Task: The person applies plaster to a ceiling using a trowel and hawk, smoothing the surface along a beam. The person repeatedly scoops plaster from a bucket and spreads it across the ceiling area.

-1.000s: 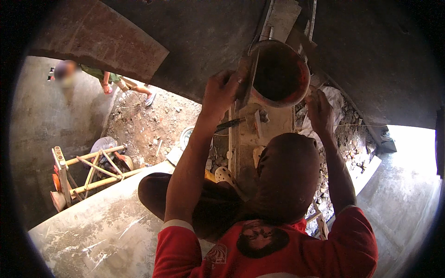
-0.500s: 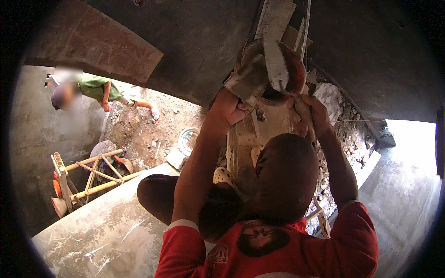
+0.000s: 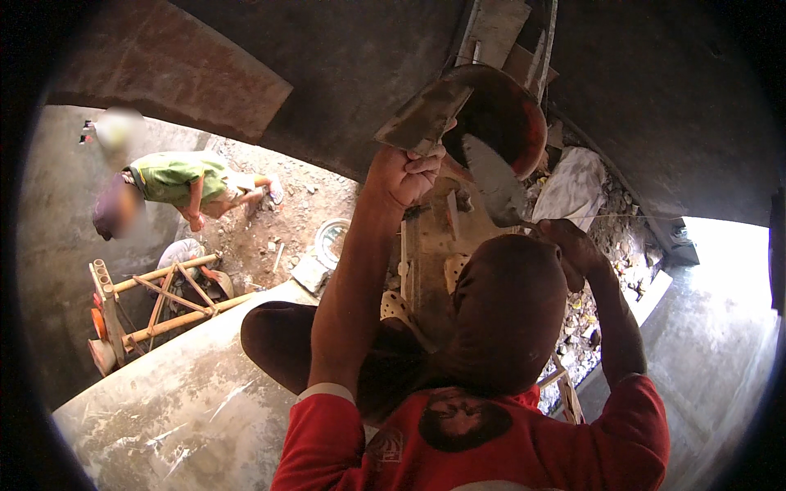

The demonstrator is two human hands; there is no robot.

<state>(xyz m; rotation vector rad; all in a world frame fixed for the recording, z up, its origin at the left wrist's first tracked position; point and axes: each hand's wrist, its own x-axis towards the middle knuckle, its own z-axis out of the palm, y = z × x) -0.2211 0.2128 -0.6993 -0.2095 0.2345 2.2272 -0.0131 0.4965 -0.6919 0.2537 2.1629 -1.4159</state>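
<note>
My left hand (image 3: 408,176) is closed round a flat rectangular plastering tool (image 3: 422,113), held over the left rim of a dark bucket with reddish inside (image 3: 512,114). My right hand (image 3: 569,250) grips the handle of a pointed metal trowel (image 3: 487,176), whose pale blade points up at the bucket's lower edge. Behind the bucket and under it run worn boards (image 3: 499,24). Below my hands are my dark rounded knee (image 3: 503,311), a perforated sandal (image 3: 393,307) and my red shirt.
At left, a person in green (image 3: 184,176) stands lower down on rubble beside a bamboo frame (image 3: 172,299). A metal basin (image 3: 332,233) lies near a pale concrete ledge (image 3: 164,401). Dark concrete slabs (image 3: 671,123) flank the bucket. A white sack (image 3: 573,184) rests on rubble at right.
My left hand has risen with the flat tool. My right hand has moved down and right, drawing the trowel blade from over the bucket toward me. The person in green has moved further into view.
</note>
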